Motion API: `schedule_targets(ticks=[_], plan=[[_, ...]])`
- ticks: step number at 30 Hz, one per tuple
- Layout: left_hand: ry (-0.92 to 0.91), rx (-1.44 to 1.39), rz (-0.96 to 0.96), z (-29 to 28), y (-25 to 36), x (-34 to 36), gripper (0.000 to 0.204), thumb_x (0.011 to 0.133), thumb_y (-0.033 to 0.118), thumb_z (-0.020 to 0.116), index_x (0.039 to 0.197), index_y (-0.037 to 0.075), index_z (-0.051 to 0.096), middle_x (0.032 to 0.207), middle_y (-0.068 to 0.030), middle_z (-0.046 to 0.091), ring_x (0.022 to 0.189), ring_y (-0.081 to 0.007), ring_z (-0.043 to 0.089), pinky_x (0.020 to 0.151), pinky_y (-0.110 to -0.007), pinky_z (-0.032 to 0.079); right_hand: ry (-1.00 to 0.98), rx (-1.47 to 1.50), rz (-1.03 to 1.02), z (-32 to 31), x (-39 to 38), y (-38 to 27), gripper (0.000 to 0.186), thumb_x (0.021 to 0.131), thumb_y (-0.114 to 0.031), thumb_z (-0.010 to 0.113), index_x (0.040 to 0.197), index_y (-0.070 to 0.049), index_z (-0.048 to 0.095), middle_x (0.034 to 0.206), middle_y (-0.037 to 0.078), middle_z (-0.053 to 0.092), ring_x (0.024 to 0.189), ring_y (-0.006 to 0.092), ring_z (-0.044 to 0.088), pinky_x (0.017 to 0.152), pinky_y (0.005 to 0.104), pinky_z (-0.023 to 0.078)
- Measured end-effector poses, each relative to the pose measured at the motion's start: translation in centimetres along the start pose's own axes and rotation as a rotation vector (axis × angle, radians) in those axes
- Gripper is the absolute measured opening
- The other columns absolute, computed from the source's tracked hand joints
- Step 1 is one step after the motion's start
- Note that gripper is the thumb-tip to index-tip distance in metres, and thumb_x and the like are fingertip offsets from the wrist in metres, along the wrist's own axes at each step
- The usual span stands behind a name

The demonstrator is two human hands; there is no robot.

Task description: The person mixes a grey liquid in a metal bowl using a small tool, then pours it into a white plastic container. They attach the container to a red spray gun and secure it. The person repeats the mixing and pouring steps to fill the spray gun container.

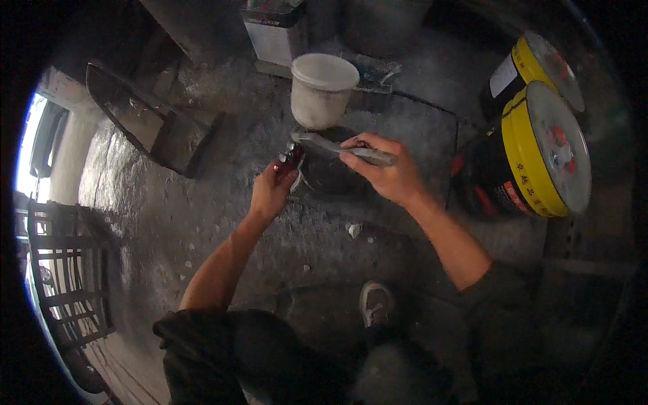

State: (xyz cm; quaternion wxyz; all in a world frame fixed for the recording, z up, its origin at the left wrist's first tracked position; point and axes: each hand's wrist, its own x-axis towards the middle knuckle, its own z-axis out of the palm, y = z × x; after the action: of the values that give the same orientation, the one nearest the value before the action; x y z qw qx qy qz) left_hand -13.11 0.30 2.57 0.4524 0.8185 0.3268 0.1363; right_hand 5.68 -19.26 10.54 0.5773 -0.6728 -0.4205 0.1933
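While the right hand (391, 172) grips a slender tool (327, 144), long axis nearly crosswise, tip pointing left beyond its fingers, the left hand (270, 185) clasps a dark part (291, 155)

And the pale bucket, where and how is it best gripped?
Probably just under the rim of the pale bucket, from its left and right sides at once. It stands upright and its wall narrows toward the base, so the wider rim should keep it from slipping down out of the grip.
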Motion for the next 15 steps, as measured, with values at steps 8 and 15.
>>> schedule_targets(ticks=[8, 15], plan=[[-0.18, -0.29, -0.141, -1.5, 1.2, 0.7, 0.02, 0.088, 0.021, 0.067, 0.1, 0.005, 0.063, 0.08, -0.0009, 0.066, 0.066, -0.0074, 0.055, 0.058, -0.026, 0.042, 0.057, -0.116, 0.346, -1.3, -0.6, 6.0, 0.032, 0.083, -0.029, 0.076, 0.099, -0.002, 0.069, 0.083, 0.011, 0.071, 0.07, 0.0197, 0.067, 0.069, 0.0308, 0.052], [-0.301, -0.364, -0.235, -2.1, 0.3, 0.6, 0.025, 0.089, 0.014, 0.063, 0.112, 0.006, 0.063, 0.087, -0.001, 0.067, 0.062, -0.0073, 0.055, 0.054, -0.024, 0.042, 0.053, -0.208, 0.37, 0.9, -1.4, 10.8, 0.043, 0.08, -0.031, 0.077, 0.107, 0.001, 0.068, 0.088, 0.014, 0.071, 0.073, 0.0234, 0.068, 0.069, 0.0348, 0.051]])
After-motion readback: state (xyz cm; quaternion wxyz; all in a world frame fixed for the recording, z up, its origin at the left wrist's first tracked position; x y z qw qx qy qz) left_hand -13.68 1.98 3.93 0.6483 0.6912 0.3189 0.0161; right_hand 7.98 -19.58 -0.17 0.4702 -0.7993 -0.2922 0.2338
